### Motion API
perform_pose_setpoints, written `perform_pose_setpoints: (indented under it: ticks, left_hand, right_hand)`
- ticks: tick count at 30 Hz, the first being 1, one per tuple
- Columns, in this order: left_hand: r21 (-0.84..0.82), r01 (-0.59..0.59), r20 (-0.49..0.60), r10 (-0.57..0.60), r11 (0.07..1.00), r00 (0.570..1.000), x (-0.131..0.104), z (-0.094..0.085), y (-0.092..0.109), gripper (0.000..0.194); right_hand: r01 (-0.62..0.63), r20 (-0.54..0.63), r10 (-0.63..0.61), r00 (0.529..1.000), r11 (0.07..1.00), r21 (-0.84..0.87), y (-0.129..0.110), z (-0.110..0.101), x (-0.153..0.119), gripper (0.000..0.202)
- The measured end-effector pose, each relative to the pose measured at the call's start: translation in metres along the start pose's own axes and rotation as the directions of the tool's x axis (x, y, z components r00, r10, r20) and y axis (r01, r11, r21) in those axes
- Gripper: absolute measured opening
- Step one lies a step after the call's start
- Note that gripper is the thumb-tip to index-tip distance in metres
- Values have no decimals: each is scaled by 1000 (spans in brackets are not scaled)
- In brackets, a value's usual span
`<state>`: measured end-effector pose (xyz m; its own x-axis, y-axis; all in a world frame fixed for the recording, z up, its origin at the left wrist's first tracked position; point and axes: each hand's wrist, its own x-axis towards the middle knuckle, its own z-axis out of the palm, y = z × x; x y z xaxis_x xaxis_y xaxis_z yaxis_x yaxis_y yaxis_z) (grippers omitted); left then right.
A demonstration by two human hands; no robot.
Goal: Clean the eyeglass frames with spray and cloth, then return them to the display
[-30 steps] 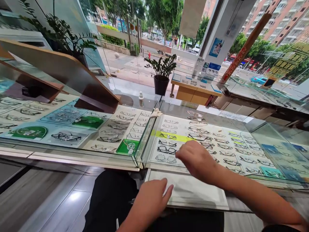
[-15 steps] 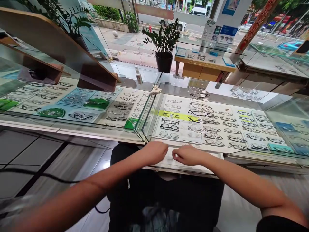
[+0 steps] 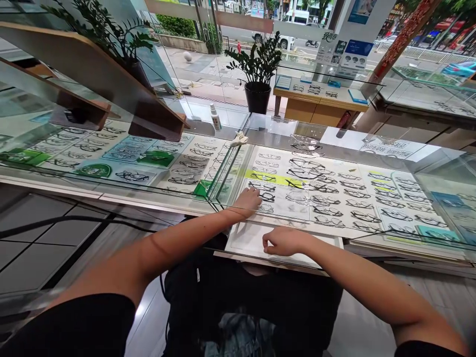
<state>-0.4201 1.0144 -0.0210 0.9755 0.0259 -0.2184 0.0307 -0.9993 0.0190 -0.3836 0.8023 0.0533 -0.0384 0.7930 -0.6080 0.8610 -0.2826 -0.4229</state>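
Observation:
My left hand (image 3: 248, 202) reaches inside the glass display case, its fingertips at the left edge of a row of dark-framed eyeglasses (image 3: 266, 196). Whether those fingers hold anything is too small to make out. Over the pulled-out white drawer (image 3: 245, 238) hangs my right hand (image 3: 283, 241), its fingers curled toward the thumb; nothing clear shows in them. Several rows of eyeglasses lie on the white display board beyond, some across a yellow strip (image 3: 245, 174).
A crumpled cloth (image 3: 239, 139) and a white spray bottle (image 3: 214, 118) rest on the glass top. Behind stands a potted plant (image 3: 257, 96). Wooden panels (image 3: 111, 74) lean over the left case. Glass edges border the drawer.
My left hand has moved forward from above the drawer to the eyeglasses in the case. My right hand has barely moved. More of the drawer's inside shows.

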Motion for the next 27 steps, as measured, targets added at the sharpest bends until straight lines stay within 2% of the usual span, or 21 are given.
perform_pose_setpoints:
  ticks: [5, 10, 14, 20, 24, 27]
  left_hand:
    - [49, -54, 11, 54, 997, 998, 3, 1, 2, 26]
    - [68, -78, 7, 78, 995, 997, -7, -8, 11, 26]
    - [54, -94, 23, 93, 994, 995, -28, -20, 25, 21]
    - [-42, -90, -23, 90, 995, 996, -66, -35, 45, 24]
    - [-125, -72, 57, 79, 990, 995, -81, -44, 53, 24]
    - [-126, -102, 77, 112, 987, 991, -94, -64, 61, 23]
  right_hand:
    - [-4, 16, 4, 1000, 1000, 6, -4, -1, -2, 34]
    - [-17, 19, 17, 1000, 1000, 6, -4, -1, -2, 35]
    - [-27, 26, 27, 999, 1000, -10, -1, 5, 0, 37]
    - [-29, 122, 30, 992, 999, -14, -4, 15, -5, 43]
    - [-43, 191, 46, 981, 999, -19, -9, 20, -8, 50]
    - [-48, 235, 46, 971, 999, 0, -10, 22, -6, 53]
